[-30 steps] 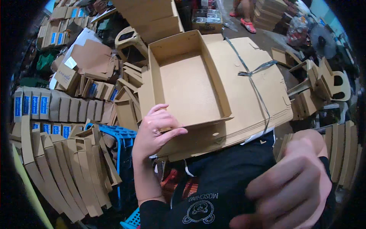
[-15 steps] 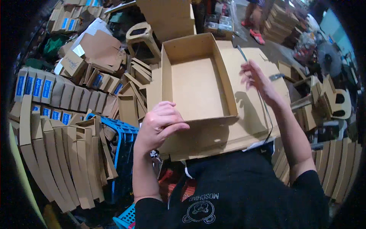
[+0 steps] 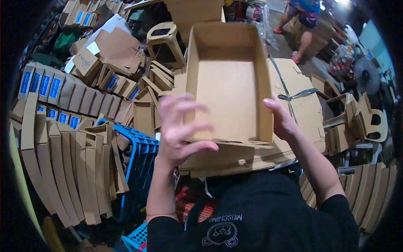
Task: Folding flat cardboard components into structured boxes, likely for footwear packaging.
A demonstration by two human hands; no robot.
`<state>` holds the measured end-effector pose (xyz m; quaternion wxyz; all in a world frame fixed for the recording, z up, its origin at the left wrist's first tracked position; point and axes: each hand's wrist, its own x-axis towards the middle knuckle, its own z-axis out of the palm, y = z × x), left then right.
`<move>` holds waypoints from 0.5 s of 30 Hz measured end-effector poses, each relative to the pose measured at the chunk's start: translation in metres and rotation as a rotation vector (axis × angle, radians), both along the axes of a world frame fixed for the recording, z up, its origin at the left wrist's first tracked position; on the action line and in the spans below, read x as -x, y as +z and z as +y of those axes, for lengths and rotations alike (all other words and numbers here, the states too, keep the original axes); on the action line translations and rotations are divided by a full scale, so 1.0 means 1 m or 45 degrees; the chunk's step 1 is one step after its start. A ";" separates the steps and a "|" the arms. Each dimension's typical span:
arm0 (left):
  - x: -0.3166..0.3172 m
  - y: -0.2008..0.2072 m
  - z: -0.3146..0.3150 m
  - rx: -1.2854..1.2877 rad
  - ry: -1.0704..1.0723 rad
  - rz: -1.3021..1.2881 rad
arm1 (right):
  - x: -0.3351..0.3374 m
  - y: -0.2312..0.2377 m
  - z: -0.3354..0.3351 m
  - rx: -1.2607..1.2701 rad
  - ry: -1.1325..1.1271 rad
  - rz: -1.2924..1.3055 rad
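An open, shallow cardboard box [image 3: 228, 98] with an empty inside lies over a stack of flat cardboard [image 3: 300, 84] in front of me. My right hand [image 3: 284, 119] grips its right wall, thumb over the rim and the other fingers hidden outside. At the near left corner is my left hand [image 3: 178, 130], its fingers spread and smeared by motion; whether they touch the box I cannot tell. A dark strap [image 3: 282, 80] with a knot crosses the stack, to the right of the box.
Folded cardboard pieces [image 3: 71, 168] stand in rows at left beside a blue plastic crate [image 3: 140, 168]. A beige stool [image 3: 163, 44] is beyond the box. At far right are a fan [image 3: 366, 75] and a pale chair [image 3: 378, 126]. Another person [image 3: 304, 25] stands at the back right.
My right hand has come down and left onto the box's right wall. The box has shifted away and slightly right. My left hand has opened its fingers. The other person has moved further into view.
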<state>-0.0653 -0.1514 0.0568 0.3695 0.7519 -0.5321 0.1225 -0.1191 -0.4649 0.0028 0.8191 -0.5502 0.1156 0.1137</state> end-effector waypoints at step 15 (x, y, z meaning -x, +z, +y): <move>0.020 -0.060 -0.035 1.195 -0.003 1.938 | 0.064 -0.095 0.057 0.900 -0.454 -1.119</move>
